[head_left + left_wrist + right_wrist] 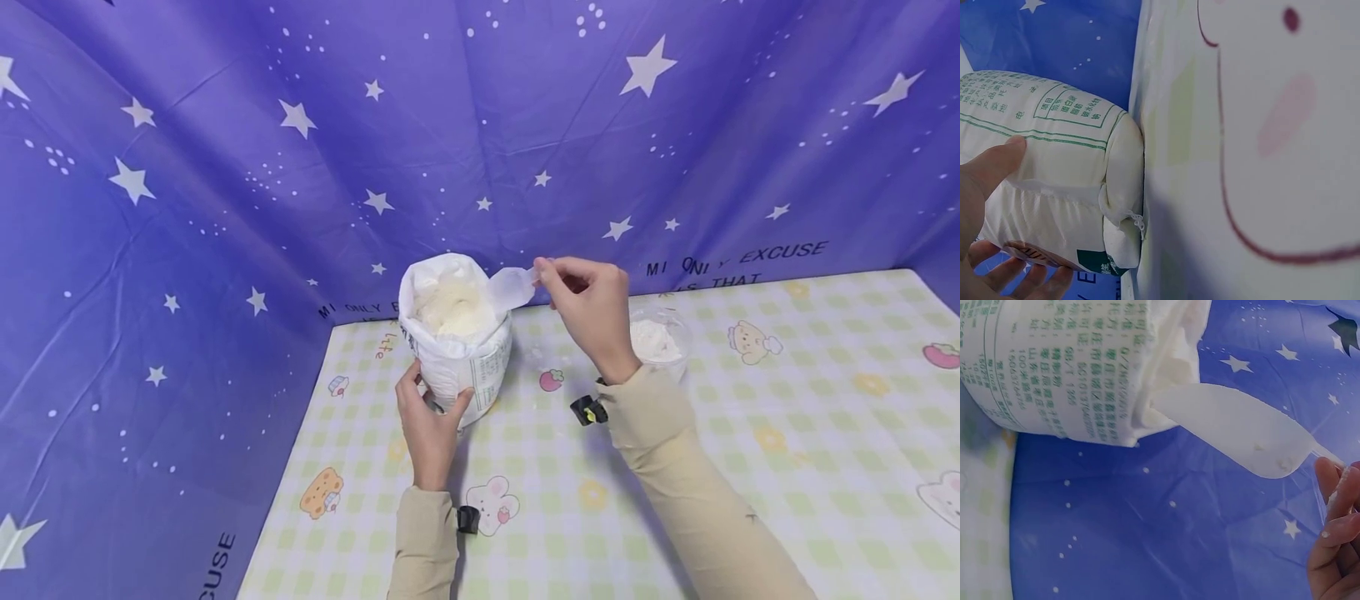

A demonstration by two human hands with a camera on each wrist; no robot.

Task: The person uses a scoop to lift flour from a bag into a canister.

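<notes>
An opened white flour bag stands upright, pale flour filling it close to the rim. My left hand grips its lower front, thumb on one side and fingers round the other; the left wrist view shows the thumb on the green-printed side of the bag. With my right hand I pinch the handle of a translucent plastic scoop. The scoop's front end is at the bag's mouth, tilted down toward the flour. In the right wrist view, a little flour clings to the scoop and to my fingers.
Behind my right wrist, a clear round container with white flour in it stands on the table. A checked, cartoon-printed cloth covers the table, with faint white specks right of the bag. A blue star-patterned curtain hangs close behind the bag.
</notes>
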